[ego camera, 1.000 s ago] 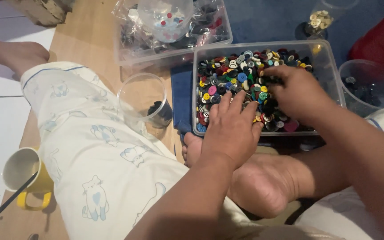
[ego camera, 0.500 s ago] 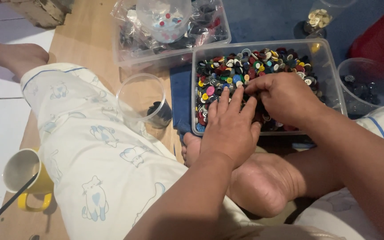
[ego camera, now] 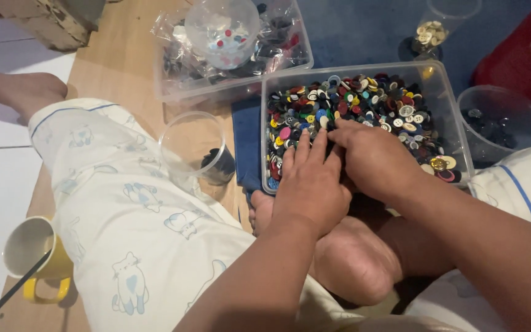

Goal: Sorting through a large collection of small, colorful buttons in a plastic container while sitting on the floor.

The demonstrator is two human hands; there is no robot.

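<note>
A clear plastic tub (ego camera: 437,80) holds a heap of mixed coloured buttons (ego camera: 364,101). My left hand (ego camera: 311,184) lies flat, palm down, on the buttons at the tub's near left side, fingers together and stretched forward. Beside it, my right hand (ego camera: 373,157) rests on the buttons too, its fingertips curled down into the pile next to the left fingertips. I cannot tell whether either hand pinches a button. An empty-looking clear cup (ego camera: 192,144) lies tilted on my left knee, with a few dark buttons at its bottom.
Behind stands another clear tub (ego camera: 173,92) with bags of buttons and a round lidded container (ego camera: 222,24). A clear bowl of dark buttons (ego camera: 502,120) sits at right, a cup of pale buttons (ego camera: 431,31) far back. A yellow mug (ego camera: 35,255) stands at lower left.
My right hand has drawn leftward across the buttons from the tub's middle to meet the left hand. The left hand has stayed nearly in place.
</note>
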